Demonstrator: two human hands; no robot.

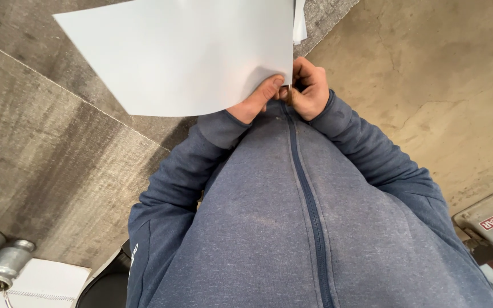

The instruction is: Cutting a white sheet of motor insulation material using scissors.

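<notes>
At the lower left of the frame a metal canister (pixel 4 267) lies on its side; its contents are not visible. A white sheet of paper (pixel 184 54) fills the upper middle. The left hand (pixel 258 101) pinches its lower right corner, thumb on top. The right hand (pixel 309 88) is curled closed just beside, touching that corner.

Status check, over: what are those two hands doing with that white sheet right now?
Left hand pinching white sheet at its lower corner. Right hand closed beside it, contents hidden. Nothing in the way; grey hoodie below.
</notes>
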